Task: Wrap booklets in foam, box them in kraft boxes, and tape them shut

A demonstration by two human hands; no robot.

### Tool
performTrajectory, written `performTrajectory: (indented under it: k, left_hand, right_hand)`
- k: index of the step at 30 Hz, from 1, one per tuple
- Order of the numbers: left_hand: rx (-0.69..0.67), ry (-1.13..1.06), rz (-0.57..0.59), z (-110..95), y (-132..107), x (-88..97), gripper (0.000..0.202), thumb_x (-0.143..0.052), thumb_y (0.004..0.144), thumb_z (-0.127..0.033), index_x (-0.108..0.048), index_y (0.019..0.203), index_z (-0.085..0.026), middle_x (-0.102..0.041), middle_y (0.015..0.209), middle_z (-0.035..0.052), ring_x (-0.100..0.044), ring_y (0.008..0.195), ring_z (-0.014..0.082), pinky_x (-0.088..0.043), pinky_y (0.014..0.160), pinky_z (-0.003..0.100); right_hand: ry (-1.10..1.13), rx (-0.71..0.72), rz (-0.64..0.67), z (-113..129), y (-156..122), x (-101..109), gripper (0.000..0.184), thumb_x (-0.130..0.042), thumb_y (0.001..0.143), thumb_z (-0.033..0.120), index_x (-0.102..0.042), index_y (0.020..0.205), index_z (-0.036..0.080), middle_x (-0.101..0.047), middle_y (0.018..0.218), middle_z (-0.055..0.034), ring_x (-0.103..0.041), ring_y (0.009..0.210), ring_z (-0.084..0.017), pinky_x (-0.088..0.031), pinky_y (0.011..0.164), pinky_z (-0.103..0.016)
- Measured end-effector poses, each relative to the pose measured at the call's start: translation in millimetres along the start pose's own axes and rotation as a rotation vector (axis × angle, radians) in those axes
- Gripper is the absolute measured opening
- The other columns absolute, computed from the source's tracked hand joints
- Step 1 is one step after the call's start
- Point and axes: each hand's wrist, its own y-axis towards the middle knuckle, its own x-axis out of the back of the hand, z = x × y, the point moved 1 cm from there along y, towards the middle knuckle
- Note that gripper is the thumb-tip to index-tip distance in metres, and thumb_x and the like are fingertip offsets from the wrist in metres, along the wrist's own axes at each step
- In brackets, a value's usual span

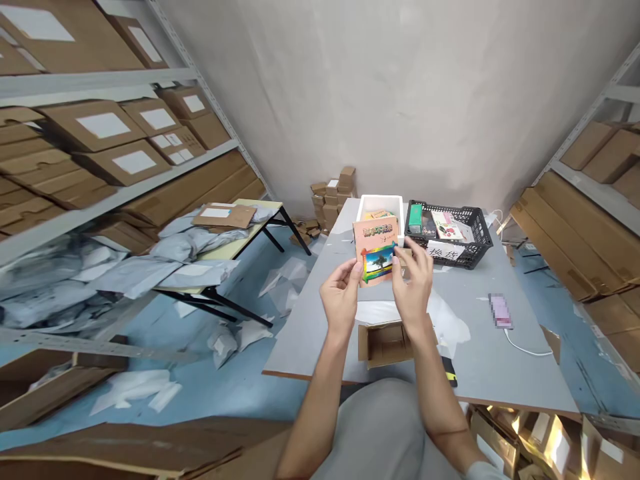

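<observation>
Left grip [342,293] clamps a pink booklet [375,252] (right grip's [415,279] hold unclear) above a grey table [313,333] between shelves [100,87].

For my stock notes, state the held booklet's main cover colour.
The booklet is mainly peach-pink, as the head view shows.

We see a plain grey garment [380,433] over our body, rounded at the front and faintly creased toward the lower edge. A bit of pale grey sleeve [485,471] shows on our right arm [437,397]. Our left forearm [323,390], left hand [340,293] and right hand [414,277] are bare, with slim fingers.
</observation>
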Motion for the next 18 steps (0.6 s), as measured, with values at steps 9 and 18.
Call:
performTrajectory:
  k: [9, 18]
  left_hand:
    - [-0.36, 0.237, 0.294, -23, -22, -4.2, 0.036, -0.071, 0.11, -0.052, -0.09, 0.121, -0.023, -0.088, 0.124, 0.012, -0.084, 0.117, 0.0261, -0.069, 0.107, 0.04]
    - [-0.278, 0.327, 0.153, -19, -6, 3.4, 0.05, -0.085, 0.098, -0.055, -0.084, 0.136, -0.024, -0.08, 0.141, 0.0149, -0.077, 0.123, 0.0278, -0.064, 0.106, 0.042]
  right_hand:
    - [0.406, -0.274, 0.001, 28, -20, -15, 0.047, -0.079, 0.101, 0.055, -0.084, 0.132, 0.02, -0.088, 0.119, -0.0113, -0.084, 0.1, -0.026, -0.073, 0.094, -0.042]
    - [0.629, -0.461, -0.013, -10, -1, 0, 0.055, -0.083, 0.093, 0.068, -0.083, 0.115, 0.018, -0.089, 0.112, -0.0136, -0.085, 0.104, -0.029, -0.072, 0.09, -0.04]
